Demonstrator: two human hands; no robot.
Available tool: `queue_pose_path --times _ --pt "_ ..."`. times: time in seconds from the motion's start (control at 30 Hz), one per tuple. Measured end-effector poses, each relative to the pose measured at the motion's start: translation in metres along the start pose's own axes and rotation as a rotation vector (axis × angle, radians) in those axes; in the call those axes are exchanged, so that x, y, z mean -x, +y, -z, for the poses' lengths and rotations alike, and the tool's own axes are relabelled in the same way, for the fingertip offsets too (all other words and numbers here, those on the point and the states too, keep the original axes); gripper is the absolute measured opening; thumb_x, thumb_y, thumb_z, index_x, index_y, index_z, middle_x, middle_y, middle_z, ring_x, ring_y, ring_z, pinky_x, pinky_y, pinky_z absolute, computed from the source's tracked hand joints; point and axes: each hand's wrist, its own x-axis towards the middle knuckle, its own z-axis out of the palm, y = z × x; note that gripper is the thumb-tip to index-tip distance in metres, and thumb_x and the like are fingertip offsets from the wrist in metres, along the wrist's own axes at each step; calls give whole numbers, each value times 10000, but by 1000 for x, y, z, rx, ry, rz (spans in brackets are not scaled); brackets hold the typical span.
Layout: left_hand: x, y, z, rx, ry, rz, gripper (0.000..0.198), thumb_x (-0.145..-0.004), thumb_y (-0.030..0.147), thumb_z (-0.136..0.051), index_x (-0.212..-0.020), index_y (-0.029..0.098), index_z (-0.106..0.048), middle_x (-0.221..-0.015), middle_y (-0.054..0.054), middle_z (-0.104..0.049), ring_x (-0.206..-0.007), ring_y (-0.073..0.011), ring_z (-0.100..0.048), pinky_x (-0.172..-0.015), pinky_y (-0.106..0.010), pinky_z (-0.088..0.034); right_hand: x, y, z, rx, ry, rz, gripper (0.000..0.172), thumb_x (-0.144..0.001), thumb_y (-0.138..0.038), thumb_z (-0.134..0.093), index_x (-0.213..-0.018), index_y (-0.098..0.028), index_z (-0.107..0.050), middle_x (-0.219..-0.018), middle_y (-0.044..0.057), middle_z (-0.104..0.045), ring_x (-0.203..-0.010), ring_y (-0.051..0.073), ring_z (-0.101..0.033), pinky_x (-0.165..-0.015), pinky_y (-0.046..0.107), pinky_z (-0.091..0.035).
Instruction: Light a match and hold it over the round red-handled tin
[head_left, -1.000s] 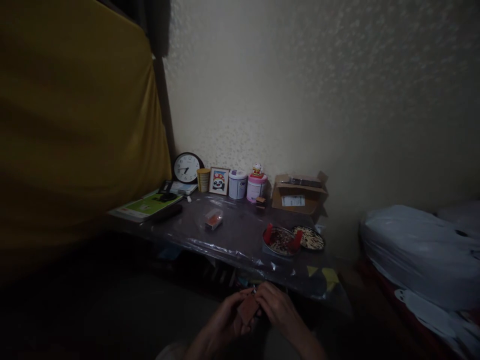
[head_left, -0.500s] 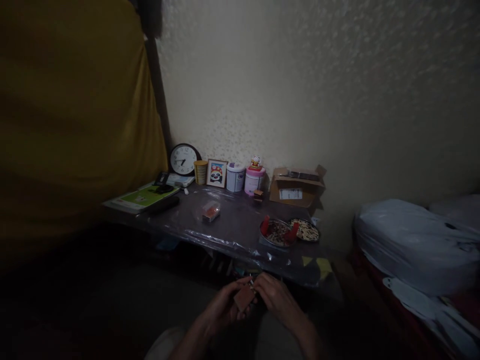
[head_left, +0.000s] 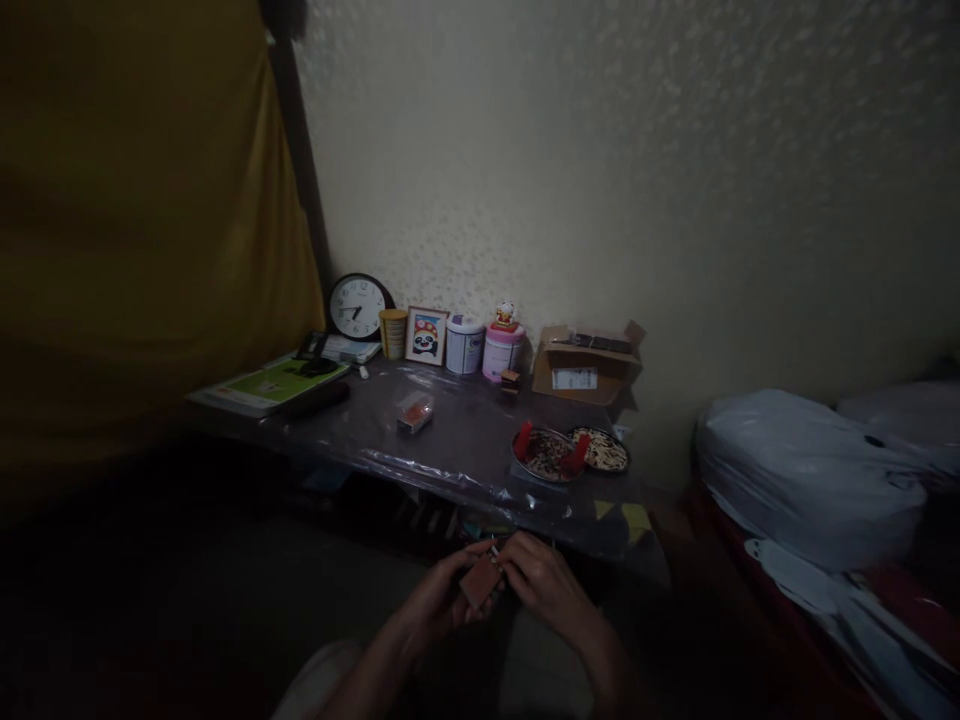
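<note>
Your left grip [head_left: 445,592] is curled closed around one small reddish-brown box [head_left: 480,583], held tilted just short of the near edge of the surface [head_left: 459,438]; your right grip [head_left: 540,575] sits at the box's upper end with fingers bent, and I cannot tell whether it pinches the pale piece [head_left: 493,552] showing there. The box looks light and fairly stiff, probably dry rather than slippery, but easy to crush, so hold it by its side edges and spare the broad face. How many pale pieces there are is too small to count. Beyond the grip and to its left lies one clear-wrapped packet [head_left: 415,412]; beyond it and to its right, two round dishes [head_left: 551,480] with two red pieces [head_left: 523,441] at the nearer one. Farthest from the grip, count one clock [head_left: 358,307], one yellow cup [head_left: 394,335], one framed picture [head_left: 426,336], one white canister [head_left: 464,347], one pink canister [head_left: 501,356] bearing one figurine [head_left: 505,317], and one cardboard carton [head_left: 604,380].
</note>
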Motion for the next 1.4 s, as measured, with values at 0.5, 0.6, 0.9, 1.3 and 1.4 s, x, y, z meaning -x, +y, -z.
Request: queue_pose_path --times 0.5,0.6,0.9,1.3,1.4 --pt "2 5 -5 55 69 -86 419 -745 177 -481 -1161 136 -456 -802 -91 -686 -560 -151 -617 -506 -242 -418 0 6 -2 37 103 -94 185 -788 -86 -431 -815 -213 -563 -832 22 -555 -789 156 -544 -716 261 -430" --pt "1 5 -3 105 38 -118 385 -739 163 -494 -1123 141 -496 -878 -94 -686 -699 -177 -649 -623 -270 -459 -3 7 -4 -37 163 -149 154 -759 -93 -455 -772 -211 -553 -799 8 -551 -740 145 -545 -672 248 -433" --pt "-1 7 -3 139 -17 -189 349 -746 151 -496 -1095 171 -496 -851 -80 -699 -685 -179 -661 -586 -253 -449 -7 8 -12 -297 214 -200 156 -773 -127 -459 -805 -201 -593 -763 3 -570 -712 141 -566 -638 237 -440" --pt "-5 4 4 177 -16 -246 297 -773 167 -515 -1068 204 -506 -933 -62 -671 -784 -192 -652 -693 -286 -449 -11 14 -21 -535 305 -348 178 -763 -337 -539 -681 -181 -567 -663 17 -583 -646 172 -573 -605 266 -451" --pt "-4 5 3 177 -26 -269 257 -780 171 -514 -1035 198 -538 -911 -55 -663 -802 -197 -644 -675 -281 -448 -12 9 -25 -645 293 -318 228 -773 -396 -560 -705 -179 -570 -667 11 -594 -653 166 -577 -609 251 -454"
